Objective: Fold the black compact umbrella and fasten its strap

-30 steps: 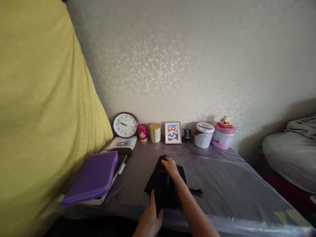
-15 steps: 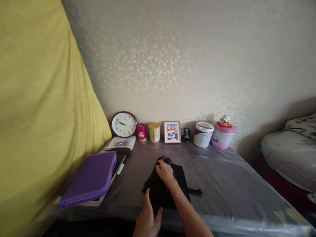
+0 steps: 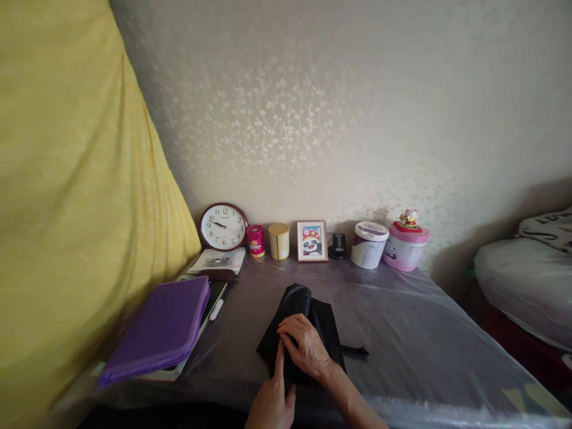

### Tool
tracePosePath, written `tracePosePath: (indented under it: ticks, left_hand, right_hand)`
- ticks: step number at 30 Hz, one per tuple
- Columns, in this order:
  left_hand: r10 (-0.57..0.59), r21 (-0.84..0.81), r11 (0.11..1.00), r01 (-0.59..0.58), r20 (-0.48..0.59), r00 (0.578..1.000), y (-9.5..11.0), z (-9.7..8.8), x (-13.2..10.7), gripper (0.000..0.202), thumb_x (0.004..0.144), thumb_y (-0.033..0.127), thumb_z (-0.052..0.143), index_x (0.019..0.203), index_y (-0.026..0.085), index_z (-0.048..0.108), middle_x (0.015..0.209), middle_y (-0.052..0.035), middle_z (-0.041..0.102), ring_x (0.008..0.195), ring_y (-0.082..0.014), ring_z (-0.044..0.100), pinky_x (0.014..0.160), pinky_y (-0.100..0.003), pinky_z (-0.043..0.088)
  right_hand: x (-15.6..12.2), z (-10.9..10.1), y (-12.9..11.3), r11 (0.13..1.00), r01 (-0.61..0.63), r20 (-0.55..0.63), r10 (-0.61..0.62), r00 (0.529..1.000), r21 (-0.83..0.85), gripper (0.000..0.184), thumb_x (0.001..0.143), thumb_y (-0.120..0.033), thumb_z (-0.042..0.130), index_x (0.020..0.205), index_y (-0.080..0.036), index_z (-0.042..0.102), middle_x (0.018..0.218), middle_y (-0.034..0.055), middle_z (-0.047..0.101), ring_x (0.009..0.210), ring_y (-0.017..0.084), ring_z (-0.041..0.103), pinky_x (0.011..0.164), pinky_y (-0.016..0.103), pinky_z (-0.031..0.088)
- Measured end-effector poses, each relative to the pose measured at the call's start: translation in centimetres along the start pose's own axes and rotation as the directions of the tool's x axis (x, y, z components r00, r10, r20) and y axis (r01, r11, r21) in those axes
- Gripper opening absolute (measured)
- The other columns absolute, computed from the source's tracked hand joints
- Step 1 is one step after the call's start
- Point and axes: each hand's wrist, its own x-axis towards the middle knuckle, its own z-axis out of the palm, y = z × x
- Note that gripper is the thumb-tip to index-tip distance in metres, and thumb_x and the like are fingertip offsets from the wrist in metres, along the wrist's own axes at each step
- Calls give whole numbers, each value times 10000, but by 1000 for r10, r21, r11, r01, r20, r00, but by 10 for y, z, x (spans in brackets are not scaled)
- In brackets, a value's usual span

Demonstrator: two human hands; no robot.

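Note:
A black folding umbrella [image 3: 295, 298], its fabric loosely gathered and flared at the sides, lies near the table's front edge. Its strap [image 3: 356, 350] sticks out to the right. My right hand [image 3: 304, 347] rests on top of the fabric, fingers bent and closed over a fold. At the near end, my left hand [image 3: 273, 399] grips the umbrella, its index finger stretched forward until it touches the right fingers. The underside of the left grip is hidden.
A purple zip folder [image 3: 156, 328] lies on papers at left. Along the wall stand a clock [image 3: 224, 226], a pink can [image 3: 256, 241], a yellow-lidded can [image 3: 279, 242], a picture frame [image 3: 311, 241], a black device [image 3: 338, 245], a white-purple tub [image 3: 369, 245] and a pink tub [image 3: 406, 246].
My right hand has slid down the umbrella fabric towards me, from near its far end to its middle. The left index finger has moved forward and now meets the right hand.

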Motion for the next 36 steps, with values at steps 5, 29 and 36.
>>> tracePosePath:
  ticks: [5, 29, 36]
  left_hand:
    - [8, -12, 1000, -8, 15, 1000, -3, 4, 4, 713, 853, 206, 362, 1394, 99, -89, 1080, -121, 638, 963, -177, 611, 822, -215, 405]
    - [-2, -78, 997, 0, -28, 1000, -4, 3, 3, 689, 853, 225, 364, 1393, 25, -14, 1143, -168, 597, 1053, -187, 565, 890, -229, 377]
    - [-58, -134, 990, 55, -14, 998, 0, -1, -3, 703, 858, 296, 376, 1403, 98, -20, 1137, -153, 599, 821, -170, 653, 784, -242, 449]
  right_hand:
    - [7, 4, 26, 996, 6, 7, -5, 1000, -86, 217, 867, -224, 437, 972, -219, 627, 1055, 38, 637, 1150, 183, 455, 1020, 397, 269]
    - [28, -5, 62, 941, -242, -160, 208, 965, -235, 261, 844, -175, 418, 1009, -179, 621, 1132, 75, 605, 1110, 191, 488, 967, 353, 329]
    - [-12, -25, 71, 885, -348, -113, 330, 937, -310, 245, 802, -174, 442, 974, -196, 616, 1051, 59, 619, 999, 187, 533, 897, 303, 375]
